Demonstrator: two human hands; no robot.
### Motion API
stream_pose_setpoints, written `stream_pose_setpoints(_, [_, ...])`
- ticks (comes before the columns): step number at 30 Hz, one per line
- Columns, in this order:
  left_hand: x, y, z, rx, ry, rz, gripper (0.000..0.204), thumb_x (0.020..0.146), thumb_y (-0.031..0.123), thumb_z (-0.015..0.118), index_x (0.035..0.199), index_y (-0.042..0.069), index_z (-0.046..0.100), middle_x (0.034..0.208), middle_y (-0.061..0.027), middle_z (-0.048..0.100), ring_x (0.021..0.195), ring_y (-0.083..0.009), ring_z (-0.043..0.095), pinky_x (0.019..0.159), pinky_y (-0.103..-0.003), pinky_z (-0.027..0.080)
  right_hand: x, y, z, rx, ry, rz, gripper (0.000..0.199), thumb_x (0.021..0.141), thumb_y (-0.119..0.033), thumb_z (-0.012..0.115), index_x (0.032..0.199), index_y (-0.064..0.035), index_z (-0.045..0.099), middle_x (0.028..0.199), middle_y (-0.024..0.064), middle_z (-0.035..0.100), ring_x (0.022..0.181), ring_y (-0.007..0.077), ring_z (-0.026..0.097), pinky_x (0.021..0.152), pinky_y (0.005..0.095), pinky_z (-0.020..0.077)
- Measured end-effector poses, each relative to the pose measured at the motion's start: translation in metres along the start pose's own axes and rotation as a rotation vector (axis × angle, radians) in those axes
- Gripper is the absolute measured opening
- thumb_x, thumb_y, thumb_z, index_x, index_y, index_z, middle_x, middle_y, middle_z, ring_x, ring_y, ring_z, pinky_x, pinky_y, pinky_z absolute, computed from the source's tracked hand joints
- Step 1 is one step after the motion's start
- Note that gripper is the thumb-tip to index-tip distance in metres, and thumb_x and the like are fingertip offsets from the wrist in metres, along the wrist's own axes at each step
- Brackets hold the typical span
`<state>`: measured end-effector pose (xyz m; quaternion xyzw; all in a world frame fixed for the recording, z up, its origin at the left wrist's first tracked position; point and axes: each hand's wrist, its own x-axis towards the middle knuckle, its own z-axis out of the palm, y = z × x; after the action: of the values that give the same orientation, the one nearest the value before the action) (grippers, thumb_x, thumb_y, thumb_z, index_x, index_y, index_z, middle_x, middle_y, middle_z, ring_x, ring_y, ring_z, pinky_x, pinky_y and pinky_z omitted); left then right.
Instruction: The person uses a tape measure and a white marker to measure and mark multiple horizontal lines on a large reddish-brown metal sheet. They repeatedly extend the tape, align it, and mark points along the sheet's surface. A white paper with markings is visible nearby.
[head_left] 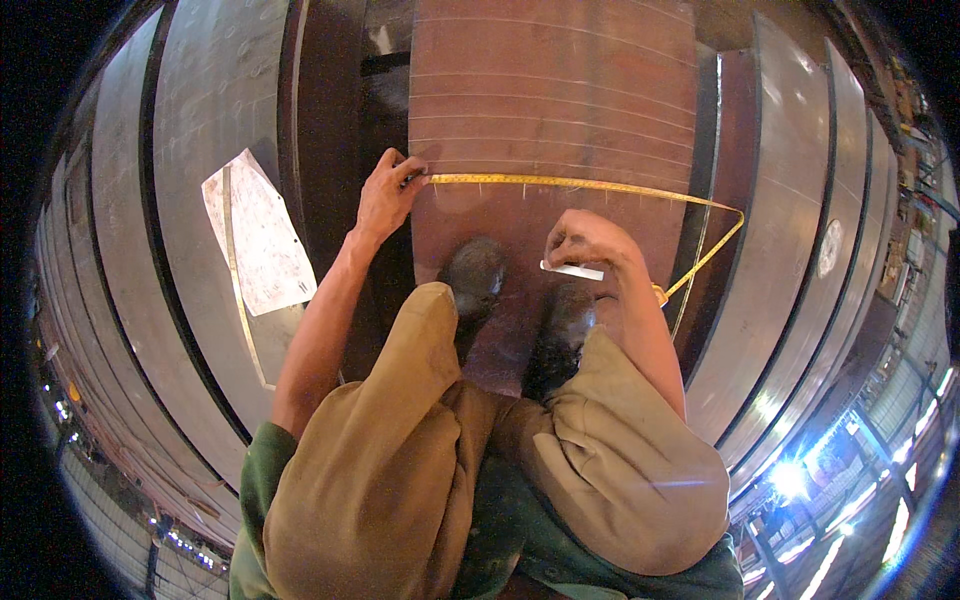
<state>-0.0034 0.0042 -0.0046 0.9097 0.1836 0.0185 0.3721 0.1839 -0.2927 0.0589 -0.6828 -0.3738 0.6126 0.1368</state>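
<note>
Pinched at its end by my left hand (pixel 390 195), a yellow tape measure (pixel 560 182) stretches across a reddish-brown steel plate (pixel 560 110) from its left edge. Beyond the plate's right edge the blade folds back toward my right forearm, which hides part of the tape there. Short white marks show just below the blade, and several white lines cross the plate farther off. My right hand (pixel 592 242) is closed on a white marking stick, likely chalk (pixel 574 270), above the plate near my right boot (pixel 562 335). My left boot (pixel 474 275) stands on the plate.
Grey steel plates (pixel 215 100) lie in rows at left, with more grey plates (pixel 785 200) at right and dark gaps between them. A stained white sheet (pixel 262 245) and a thin strip (pixel 240 290) rest on the left plate. A bright light (pixel 790 480) glares at lower right.
</note>
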Motion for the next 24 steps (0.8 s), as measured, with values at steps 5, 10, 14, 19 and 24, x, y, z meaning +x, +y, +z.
stream_pose_setpoints(5, [-0.002, -0.005, 0.0, -0.019, 0.006, 0.002, 0.019, 0.094, 0.018, 0.07, 0.11, 0.009, 0.07, 0.098, -0.0122, 0.056, 0.086, -0.0312, 0.064, 0.076, -0.042, 0.053, -0.006, -0.004, 0.015, 0.211, 0.405, 0.055, 0.03, 0.083, -0.032, 0.076, 0.097, -0.0048, 0.079, 0.085, 0.0155, 0.076, 0.076, 0.0264, 0.072, 0.07, 0.0396, 0.0541])
stream_pose_setpoints(10, [-0.001, -0.001, 0.001, -0.02, 0.014, -0.022, 0.018, 0.094, 0.019, 0.071, 0.109, 0.009, 0.07, 0.096, -0.0126, 0.055, 0.084, -0.0314, 0.063, 0.075, -0.042, 0.052, -0.01, 0.027, 0.034, 0.317, 0.757, 0.144, 0.028, 0.089, -0.029, 0.073, 0.099, -0.0033, 0.076, 0.085, 0.0163, 0.075, 0.076, 0.0274, 0.072, 0.073, 0.0397, 0.054])
stream_pose_setpoints(14, [-0.001, 0.002, -0.002, -0.017, 0.008, -0.022, 0.018, 0.093, 0.02, 0.071, 0.107, 0.008, 0.07, 0.095, -0.013, 0.055, 0.084, -0.0317, 0.063, 0.074, -0.042, 0.052, -0.014, 0.038, 0.043, 0.252, 1.034, 0.196, 0.027, 0.091, -0.028, 0.072, 0.1, -0.0021, 0.074, 0.084, 0.017, 0.074, 0.077, 0.029, 0.073, 0.072, 0.0391, 0.0543])
stream_pose_setpoints(19, [0.0, 0.002, 0.003, 0.018, 0.048, 0.0, 0.019, 0.093, 0.019, 0.072, 0.108, 0.008, 0.07, 0.096, -0.0132, 0.056, 0.083, -0.0311, 0.062, 0.073, -0.041, 0.051, -0.008, 0.056, 0.054, 0.35, 1.244, 0.187, 0.02, 0.097, -0.022, 0.067, 0.102, -0.0024, 0.066, 0.077, 0.0159, 0.071, 0.076, 0.0319, 0.073, 0.069, 0.0419, 0.0533])
stream_pose_setpoints(24, [0.003, 0.003, 0.004, -0.057, -0.006, -0.051, 0.019, 0.091, 0.018, 0.073, 0.107, 0.008, 0.07, 0.096, -0.013, 0.057, 0.083, -0.0308, 0.062, 0.074, -0.041, 0.051, -0.012, 0.072, 0.054, 0.418, 1.366, 0.213, 0.015, 0.099, -0.016, 0.063, 0.102, -0.0014, 0.062, 0.083, 0.018, 0.069, 0.069, 0.0339, 0.068, 0.067, 0.0441, 0.0516])
